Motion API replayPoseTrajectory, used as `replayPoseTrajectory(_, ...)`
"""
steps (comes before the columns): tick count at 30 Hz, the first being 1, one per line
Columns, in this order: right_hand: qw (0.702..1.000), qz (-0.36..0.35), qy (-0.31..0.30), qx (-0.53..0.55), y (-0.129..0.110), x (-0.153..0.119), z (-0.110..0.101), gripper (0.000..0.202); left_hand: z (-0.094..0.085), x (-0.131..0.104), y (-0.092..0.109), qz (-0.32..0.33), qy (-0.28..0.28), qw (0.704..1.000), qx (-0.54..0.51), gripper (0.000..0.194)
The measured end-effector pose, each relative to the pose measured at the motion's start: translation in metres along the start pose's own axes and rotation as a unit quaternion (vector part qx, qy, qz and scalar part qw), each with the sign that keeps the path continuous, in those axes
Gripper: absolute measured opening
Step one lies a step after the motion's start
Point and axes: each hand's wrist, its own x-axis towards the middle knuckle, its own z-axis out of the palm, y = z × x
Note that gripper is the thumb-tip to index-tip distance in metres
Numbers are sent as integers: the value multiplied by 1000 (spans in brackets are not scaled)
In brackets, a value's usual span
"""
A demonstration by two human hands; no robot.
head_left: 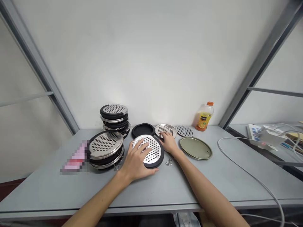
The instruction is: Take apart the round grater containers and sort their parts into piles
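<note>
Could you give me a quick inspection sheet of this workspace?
Surface: grey table.
Work things: black-rimmed round grater; two stacks of graters; black round piece; perforated discs; olive plate; small wire pieces.
Clutter: orange-capped bottle; pixelated pink item.
Hands: left hand spread over the grater; right hand beside its rim, contact unclear.
Cables: white cable across the table's right side.
Surroundings: white wall; grey metal frame.

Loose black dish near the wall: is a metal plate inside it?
No; the black dish shows only its dark inside, no metal.

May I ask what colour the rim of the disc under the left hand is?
The rim is black in the head view.
</note>
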Motion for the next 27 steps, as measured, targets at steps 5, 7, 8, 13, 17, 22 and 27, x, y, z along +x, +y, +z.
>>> replayPoseTrajectory(5,1000,-7,5,3,-1,0,-1,27,21,-8,-17,-79,-38,996,-33,63)
replayPoseTrajectory(7,1000,-9,9,7,-3,0,-5,26,24,-9,-23,-99,-41,993,-54,62)
replayPoseTrajectory(8,1000,-9,11,8,-5,0,-7,26,25,-10,-25,-104,-44,992,-64,62)
replayPoseTrajectory(13,994,-63,40,83,-26,-10,-23,24,27,-13,-27,-107,-56,989,-85,63)
replayPoseTrajectory(17,956,-186,-26,224,-50,-32,-40,26,29,-15,-29,-111,-55,988,-94,67)
replayPoseTrajectory(22,911,-275,-96,291,-64,-47,-49,31,30,-15,-33,-114,-26,986,-118,68)
replayPoseTrajectory(27,903,-254,-93,333,-57,-44,-46,36,24,-12,-30,-114,19,980,-164,57)
